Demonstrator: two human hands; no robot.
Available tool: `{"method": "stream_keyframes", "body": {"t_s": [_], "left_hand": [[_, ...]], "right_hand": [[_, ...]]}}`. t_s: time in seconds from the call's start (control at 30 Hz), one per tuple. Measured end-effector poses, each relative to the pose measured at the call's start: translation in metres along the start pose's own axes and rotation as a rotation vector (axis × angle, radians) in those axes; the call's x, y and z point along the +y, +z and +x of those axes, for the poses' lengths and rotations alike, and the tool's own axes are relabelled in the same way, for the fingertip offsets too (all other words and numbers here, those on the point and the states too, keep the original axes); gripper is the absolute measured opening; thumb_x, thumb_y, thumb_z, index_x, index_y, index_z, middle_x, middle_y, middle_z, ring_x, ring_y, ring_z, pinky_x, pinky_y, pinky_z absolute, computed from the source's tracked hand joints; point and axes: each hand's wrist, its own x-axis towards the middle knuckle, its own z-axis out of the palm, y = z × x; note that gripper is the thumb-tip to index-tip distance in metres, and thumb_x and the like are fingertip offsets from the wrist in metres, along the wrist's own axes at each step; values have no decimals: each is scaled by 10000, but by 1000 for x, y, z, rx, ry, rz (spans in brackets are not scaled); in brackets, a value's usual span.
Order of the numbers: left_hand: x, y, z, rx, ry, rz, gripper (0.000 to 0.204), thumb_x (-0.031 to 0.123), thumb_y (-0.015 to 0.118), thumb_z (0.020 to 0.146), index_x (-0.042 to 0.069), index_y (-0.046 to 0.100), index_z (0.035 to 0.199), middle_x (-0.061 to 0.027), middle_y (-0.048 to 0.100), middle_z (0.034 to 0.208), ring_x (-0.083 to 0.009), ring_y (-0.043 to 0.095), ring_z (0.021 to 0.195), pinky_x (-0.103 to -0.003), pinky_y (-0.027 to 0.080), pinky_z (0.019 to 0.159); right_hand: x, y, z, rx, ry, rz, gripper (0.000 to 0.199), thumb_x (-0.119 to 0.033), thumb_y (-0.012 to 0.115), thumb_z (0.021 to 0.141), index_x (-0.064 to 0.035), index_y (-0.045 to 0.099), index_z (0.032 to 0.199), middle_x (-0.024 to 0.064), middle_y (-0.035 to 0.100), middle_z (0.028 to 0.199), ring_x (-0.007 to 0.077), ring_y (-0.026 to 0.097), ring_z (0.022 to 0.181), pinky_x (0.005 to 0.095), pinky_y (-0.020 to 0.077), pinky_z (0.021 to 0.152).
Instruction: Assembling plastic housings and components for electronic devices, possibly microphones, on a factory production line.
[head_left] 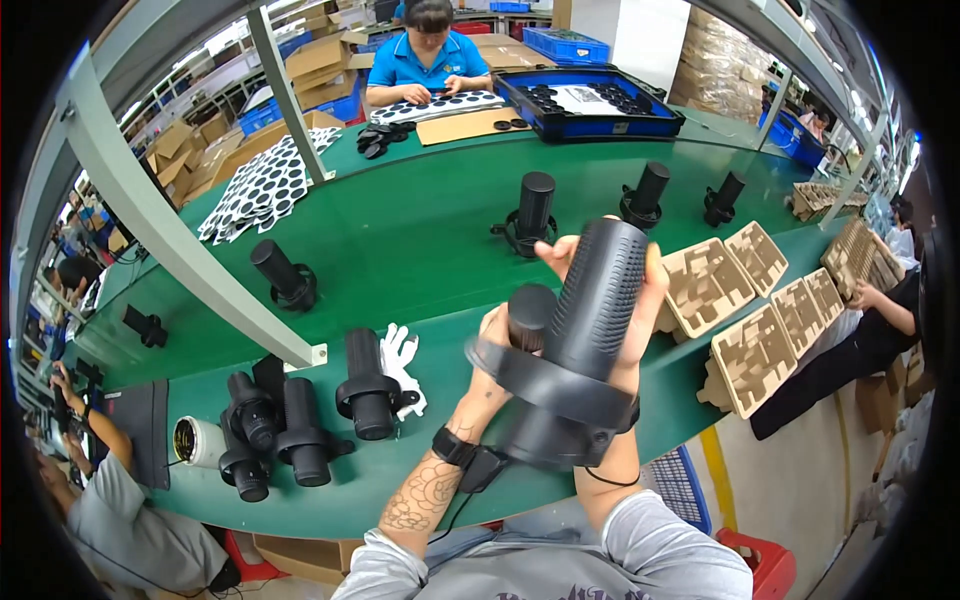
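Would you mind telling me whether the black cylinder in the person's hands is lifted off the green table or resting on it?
Lifted: the black cylinder is held tilted above the green table, right hand behind it.

- I see grey short sleeves on both arms, with dark print on the shirt front.
- My left forearm [430,495] carries dark tattoo patterns.
- A black wrist strap [452,447] has a small black unit and a thin cable trailing down.

Black perforated cylinder [590,310] with ring mount, tilted upright, held above green bench.
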Motion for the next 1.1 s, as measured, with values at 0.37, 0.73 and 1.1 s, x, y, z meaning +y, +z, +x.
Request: {"method": "stream_keyframes", "body": {"t_s": [0.37,0.73,1.1], "left_hand": [[30,11,-25,185,350,231,608,192,555,919,13,273,1427,-155,460,1252,-231,474,1181,-355,407,967],[55,-15,-114,541,187,44,243,-22,537,872,-23,524,1115,-104,589,996,-171,578,902,-290,465,843],[56,40,-239,-558,-619,-156,537,179,735,800,5,479,1238,-135,570,1176,-188,635,938,-303,528,767]], "right_hand": [[21,-3,-14,-779,448,-345,618,-437,634,822,68,524,1162,154,609,984,259,618,902,418,498,841],[7,-90,-153,-763,252,-770,206,-158,648,831,46,672,840,146,681,805,274,666,777,349,532,687],[-21,-89,-170,-302,265,-587,161,-87,530,919,29,641,912,94,646,741,158,629,705,280,501,671]]}}
